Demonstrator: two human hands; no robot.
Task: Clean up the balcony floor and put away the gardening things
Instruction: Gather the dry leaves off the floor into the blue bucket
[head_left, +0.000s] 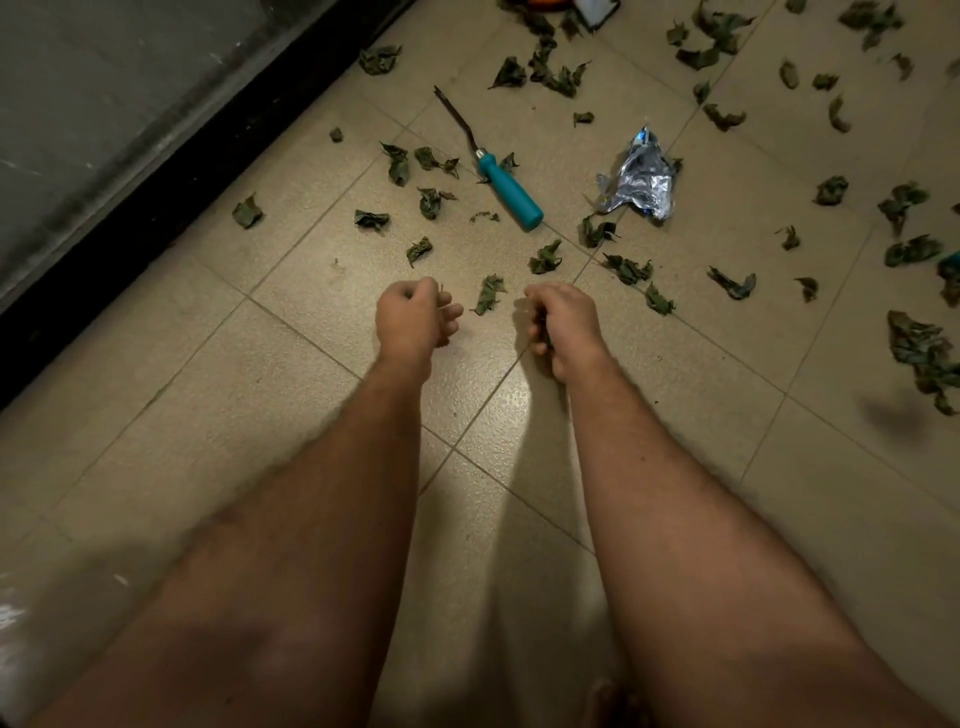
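Far from done. On the left, left hand (410, 318) curled into a fist, maybe on a bit of leaf, hard to tell. Beside it, right hand (563, 325) clenched on something dark, likely leaves. Further up, small garden fork with a teal plastic handle (506, 189) lying on the beige tiled floor (311, 415). Right of that, crumpled silver foil wrapper (641, 179). Dry green leaves (919, 348) scattered all over, thickest at right. Lots left to pick up.

A home balcony, by the look of it: beige floor tiles (322, 415) with a black threshold strip (171, 192) at ten o'clock, wilted leaves (550, 73) scattered at twelve, beside a teal-handled weeder (506, 189) and crumpled foil wrapper (641, 182).
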